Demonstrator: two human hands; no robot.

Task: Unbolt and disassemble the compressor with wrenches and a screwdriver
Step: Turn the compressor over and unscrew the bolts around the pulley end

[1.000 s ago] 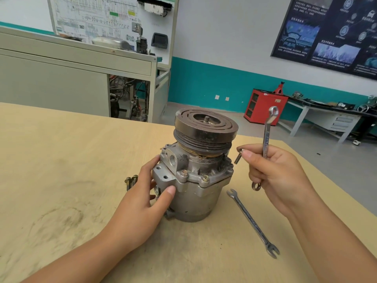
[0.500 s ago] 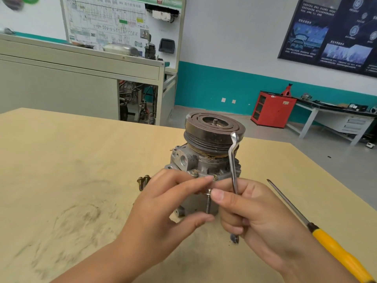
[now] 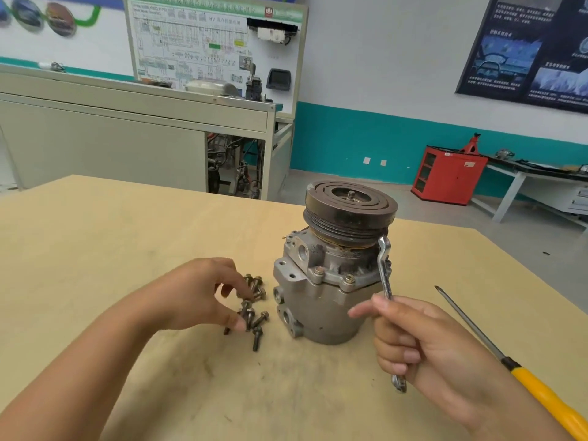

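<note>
Grey compressor (image 3: 324, 300) between left hand (image 3: 200, 297), right hand (image 3: 426, 348) with wrench (image 3: 385, 272)

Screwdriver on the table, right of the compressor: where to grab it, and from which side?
Take the screwdriver by its yellow handle, from above, fingers across its length. It lies flat on the table, thin shaft pointing away and thick handle nearest the person. The right hand is closest but grips the wrench, so that should probably go down first.
</note>
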